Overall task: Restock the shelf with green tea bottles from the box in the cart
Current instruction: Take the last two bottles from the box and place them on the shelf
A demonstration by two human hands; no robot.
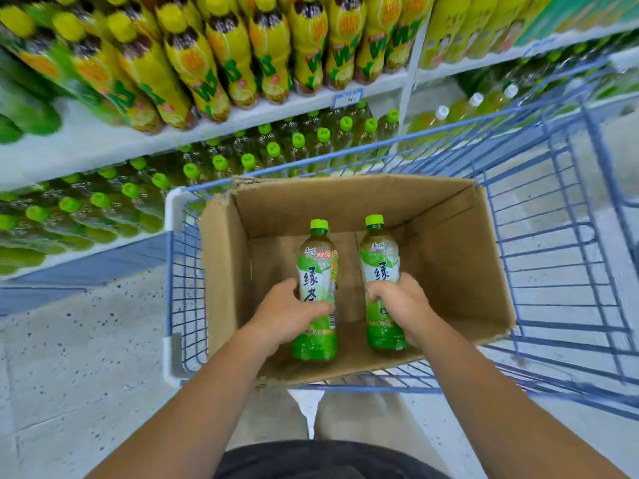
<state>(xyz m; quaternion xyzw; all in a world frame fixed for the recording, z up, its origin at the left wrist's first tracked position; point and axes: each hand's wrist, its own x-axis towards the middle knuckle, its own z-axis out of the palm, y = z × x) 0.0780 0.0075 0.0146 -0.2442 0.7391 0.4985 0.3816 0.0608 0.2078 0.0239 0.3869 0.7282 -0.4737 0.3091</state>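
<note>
Two bottles are gripped: left hand wraps the left bottle, right hand the right bottle. Lift both straight up clear of the box walls.

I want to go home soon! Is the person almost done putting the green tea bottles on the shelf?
Nearly, it seems. Done: the shelf row of green-capped bottles already looks well stocked. In hand: the left hand grips the left bottle and the right hand grips the right bottle, at the box in the cart. Left: no other bottles show in the box, so only these two need shelving.
</note>
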